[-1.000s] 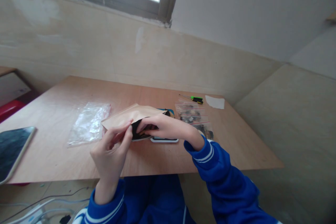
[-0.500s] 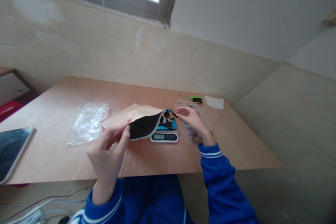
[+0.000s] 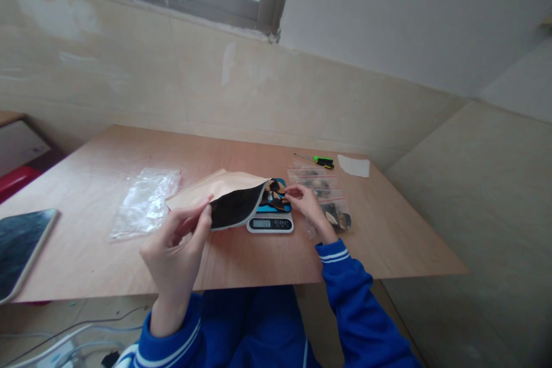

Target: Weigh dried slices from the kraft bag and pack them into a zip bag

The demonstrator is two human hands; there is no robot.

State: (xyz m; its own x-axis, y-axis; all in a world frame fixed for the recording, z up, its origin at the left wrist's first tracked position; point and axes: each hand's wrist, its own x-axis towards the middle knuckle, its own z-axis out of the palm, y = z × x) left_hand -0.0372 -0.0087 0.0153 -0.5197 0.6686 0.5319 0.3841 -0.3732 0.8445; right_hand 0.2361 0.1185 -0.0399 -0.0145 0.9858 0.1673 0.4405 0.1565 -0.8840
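At frame centre, dark pieces [image 3: 275,195] already lie on a digital scale [image 3: 269,223]; the left hand [image 3: 175,247] grips a kraft envelope [image 3: 224,188] open; the grip of the right hand [image 3: 308,207], just beside the pieces, cannot be told.

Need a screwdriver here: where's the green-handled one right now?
Head view: the green-handled screwdriver lies at the far right of the plywood table, beside a white paper scrap, just beyond the small zip bags.

Your plywood table [image 3: 81,259].
Digital scale [image 3: 269,223] at centre, zip bags [image 3: 334,215] and screwdriver [image 3: 323,161] right of it, clear plastic bag [image 3: 145,204] and tablet [image 3: 21,253] to your left.
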